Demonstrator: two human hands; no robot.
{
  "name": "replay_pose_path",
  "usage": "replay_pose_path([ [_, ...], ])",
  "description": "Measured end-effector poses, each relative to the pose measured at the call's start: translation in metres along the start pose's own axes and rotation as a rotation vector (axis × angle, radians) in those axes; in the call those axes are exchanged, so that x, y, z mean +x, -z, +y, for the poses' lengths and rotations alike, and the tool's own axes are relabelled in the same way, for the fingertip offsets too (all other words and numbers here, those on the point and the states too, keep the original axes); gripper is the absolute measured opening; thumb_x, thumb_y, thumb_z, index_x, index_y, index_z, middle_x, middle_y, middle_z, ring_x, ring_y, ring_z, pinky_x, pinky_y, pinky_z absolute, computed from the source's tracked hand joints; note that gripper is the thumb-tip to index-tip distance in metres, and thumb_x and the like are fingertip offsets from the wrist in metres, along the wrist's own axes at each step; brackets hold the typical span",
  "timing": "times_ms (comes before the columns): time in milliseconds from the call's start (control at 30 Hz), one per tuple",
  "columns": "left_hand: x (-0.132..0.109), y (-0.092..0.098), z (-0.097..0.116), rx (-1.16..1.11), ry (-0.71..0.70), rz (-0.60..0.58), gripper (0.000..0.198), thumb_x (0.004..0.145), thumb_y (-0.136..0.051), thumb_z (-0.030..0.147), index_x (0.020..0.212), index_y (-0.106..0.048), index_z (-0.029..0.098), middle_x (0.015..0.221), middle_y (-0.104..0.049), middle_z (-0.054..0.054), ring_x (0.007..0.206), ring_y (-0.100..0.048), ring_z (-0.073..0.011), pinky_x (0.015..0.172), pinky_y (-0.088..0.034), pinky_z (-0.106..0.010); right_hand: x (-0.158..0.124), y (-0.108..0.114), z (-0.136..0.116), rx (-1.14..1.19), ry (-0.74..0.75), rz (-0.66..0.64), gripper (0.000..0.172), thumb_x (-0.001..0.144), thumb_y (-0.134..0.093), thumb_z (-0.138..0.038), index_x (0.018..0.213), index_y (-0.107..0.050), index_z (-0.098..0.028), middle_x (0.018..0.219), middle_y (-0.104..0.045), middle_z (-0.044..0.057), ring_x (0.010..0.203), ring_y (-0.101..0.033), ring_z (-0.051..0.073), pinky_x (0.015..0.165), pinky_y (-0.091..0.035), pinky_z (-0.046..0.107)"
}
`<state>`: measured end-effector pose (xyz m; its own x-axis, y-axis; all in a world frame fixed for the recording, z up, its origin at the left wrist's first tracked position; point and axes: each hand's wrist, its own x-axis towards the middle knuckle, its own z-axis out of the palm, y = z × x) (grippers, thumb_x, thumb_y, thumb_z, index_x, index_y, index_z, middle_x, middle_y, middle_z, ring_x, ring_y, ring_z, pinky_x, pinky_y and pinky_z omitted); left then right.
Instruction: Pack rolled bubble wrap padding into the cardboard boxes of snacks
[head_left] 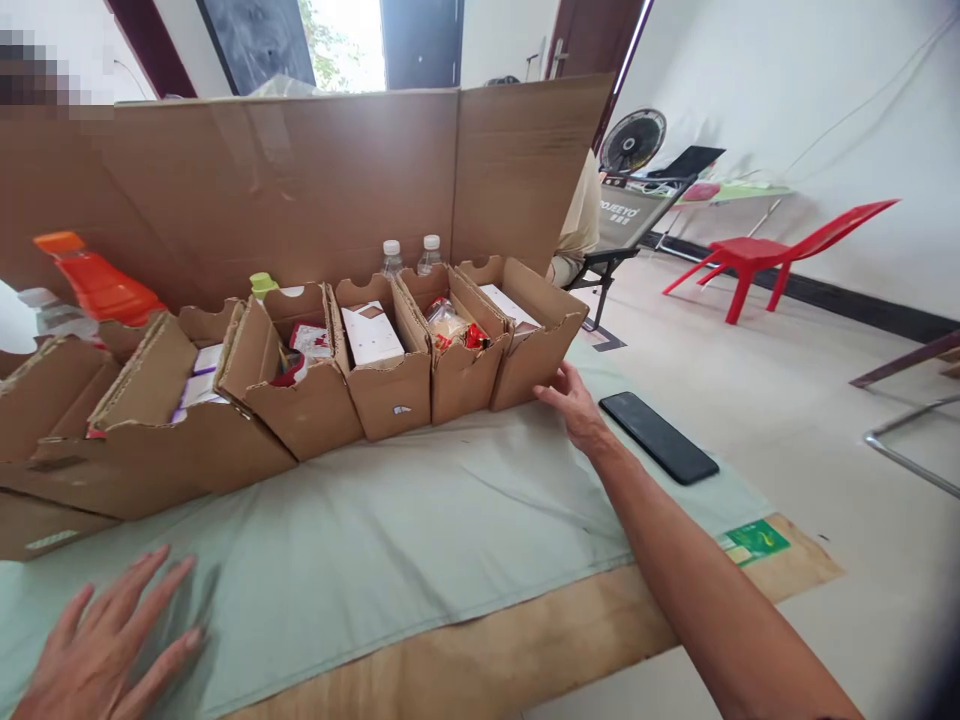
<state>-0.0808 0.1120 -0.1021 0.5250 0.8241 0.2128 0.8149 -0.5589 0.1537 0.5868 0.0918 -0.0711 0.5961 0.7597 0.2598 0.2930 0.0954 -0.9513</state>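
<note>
I see the right hand [579, 408], fingers parted, touching the end cardboard box [536, 362]; the left hand [109, 645] spreads wide near the tabletop's [450, 665] near edge.

Blown-out opening [349, 40]; soft shadows

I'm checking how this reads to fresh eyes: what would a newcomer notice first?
Probably the row of open cardboard boxes across the pale green cloth, with the right hand at the rightmost box's lower corner. Next, the bright orange bottle, tilted behind the boxes at the left. The red chair also stands out, on the floor at the right.
</note>
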Motion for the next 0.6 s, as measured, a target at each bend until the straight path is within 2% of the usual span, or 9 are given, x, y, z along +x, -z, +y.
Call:
replay_pose_path([
  [33,0.017,0.008,0.013,0.011,-0.012,0.108,0.075,0.089,-0.050,0.062,0.154,-0.014,0.075,0.167,-0.012,0.037,0.139,-0.055,-0.0495,0.116,-0.030,-0.083,0.001,-0.001,0.003,0.001,0.008,-0.012,0.078,0.067,-0.079,-0.061,0.133,-0.057,-0.026,0.133,-0.070,0.010,0.123,-0.065,0.029,0.103,-0.056,0.050],
  [67,0.037,0.015,0.029,0.008,-0.062,0.171,0.077,0.089,-0.051,0.061,0.157,-0.017,0.069,0.171,-0.014,0.030,0.136,-0.057,-0.0488,0.115,-0.035,-0.081,0.001,-0.002,0.005,-0.007,0.013,-0.011,0.072,0.068,-0.080,-0.060,0.128,-0.060,-0.025,0.129,-0.071,0.010,0.119,-0.066,0.029,0.101,-0.057,0.048],
  [133,0.078,0.026,0.066,0.005,-0.189,0.194,0.077,0.095,-0.054,0.050,0.164,-0.021,0.054,0.176,-0.023,0.010,0.137,-0.057,-0.0447,0.109,-0.047,-0.071,-0.003,-0.004,0.009,-0.037,0.014,0.014,0.065,0.069,-0.080,-0.059,0.121,-0.062,-0.024,0.121,-0.073,0.010,0.113,-0.067,0.028,0.096,-0.058,0.047],
  [167,0.099,0.028,0.085,0.012,-0.240,0.226,0.077,0.097,-0.055,0.045,0.166,-0.023,0.046,0.176,-0.027,0.000,0.138,-0.056,-0.0445,0.107,-0.050,-0.068,-0.005,-0.004,0.011,-0.056,0.015,0.031,0.063,0.071,-0.080,-0.059,0.119,-0.062,-0.023,0.118,-0.073,0.010,0.110,-0.067,0.028,0.093,-0.058,0.046],
  [233,0.135,0.028,0.119,0.013,-0.286,0.331,0.076,0.099,-0.057,0.038,0.168,-0.024,0.036,0.174,-0.029,-0.011,0.146,-0.048,-0.0455,0.111,-0.047,-0.067,-0.011,-0.005,0.013,-0.092,0.018,0.057,0.062,0.072,-0.078,-0.060,0.118,-0.062,-0.022,0.115,-0.074,0.011,0.105,-0.067,0.027,0.088,-0.058,0.043],
  [300,0.161,0.022,0.143,0.007,-0.303,0.421,0.077,0.099,-0.060,0.033,0.168,-0.025,0.032,0.173,-0.030,-0.015,0.151,-0.041,-0.0450,0.117,-0.041,-0.066,-0.017,-0.004,0.014,-0.125,0.025,0.073,0.063,0.073,-0.077,-0.061,0.119,-0.062,-0.021,0.114,-0.073,0.011,0.101,-0.067,0.026,0.084,-0.058,0.041],
  [433,0.182,0.006,0.160,-0.006,-0.258,0.476,0.081,0.097,-0.062,0.029,0.168,-0.024,0.031,0.175,-0.025,-0.013,0.158,-0.029,-0.0445,0.126,-0.029,-0.067,-0.023,-0.002,0.013,-0.183,0.036,0.089,0.060,0.076,-0.072,-0.061,0.119,-0.063,-0.020,0.113,-0.073,0.011,0.095,-0.066,0.024,0.080,-0.057,0.039],
  [533,0.177,-0.001,0.168,-0.028,-0.199,0.484,0.082,0.097,-0.061,0.028,0.168,-0.020,0.035,0.177,-0.020,-0.009,0.160,-0.025,-0.0437,0.128,-0.026,-0.068,-0.022,-0.002,0.014,-0.231,0.033,0.119,0.057,0.078,-0.068,-0.058,0.118,-0.064,-0.018,0.111,-0.074,0.012,0.092,-0.066,0.024,0.081,-0.057,0.040],
  [600,0.167,-0.007,0.181,-0.052,-0.200,0.496,0.083,0.097,-0.061,0.027,0.168,-0.019,0.036,0.177,-0.018,-0.008,0.160,-0.024,-0.0429,0.127,-0.027,-0.068,-0.021,-0.003,0.014,-0.260,0.031,0.138,0.056,0.078,-0.067,-0.057,0.118,-0.065,-0.017,0.109,-0.074,0.013,0.090,-0.066,0.025,0.082,-0.056,0.041],
])
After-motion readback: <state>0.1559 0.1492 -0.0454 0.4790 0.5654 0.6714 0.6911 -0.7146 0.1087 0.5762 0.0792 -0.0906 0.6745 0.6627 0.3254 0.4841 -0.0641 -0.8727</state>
